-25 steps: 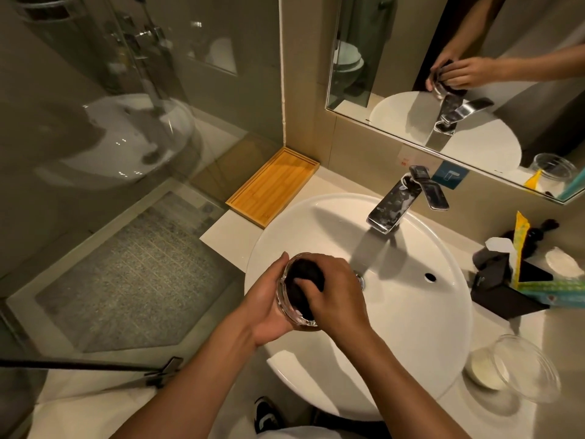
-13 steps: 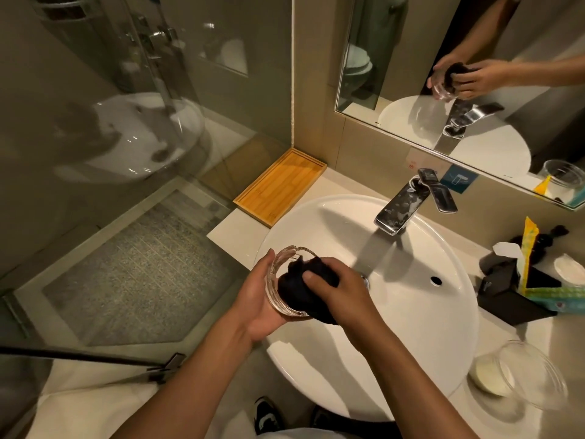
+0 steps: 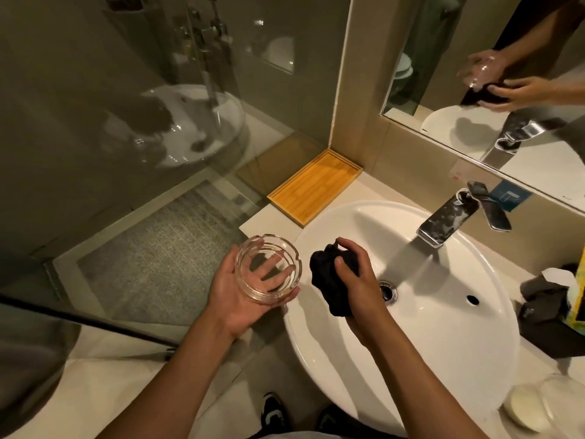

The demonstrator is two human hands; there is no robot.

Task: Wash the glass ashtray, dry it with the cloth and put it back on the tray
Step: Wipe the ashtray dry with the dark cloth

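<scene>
My left hand (image 3: 235, 299) cups the round glass ashtray (image 3: 268, 268) from below, its hollow facing up, just left of the basin's rim. Beside it, my right hand (image 3: 361, 286) is closed on a crumpled black cloth (image 3: 329, 280) over the white basin (image 3: 443, 327). Cloth and ashtray are apart by a small gap. The wooden tray (image 3: 313, 188) lies bare on the counter in the corner behind the ashtray.
A chrome tap (image 3: 449, 220) overhangs the basin, no water running. A glass shower screen (image 3: 126, 122) stands to the left. Dark items and a yellow packet (image 3: 579, 293) sit right of the basin, a clear dish (image 3: 560, 403) at the front right. The mirror (image 3: 506, 74) is above.
The cloth has come out of the ashtray: my right hand pulled it to the right, while my left hand carried the ashtray left and turned its hollow upward.
</scene>
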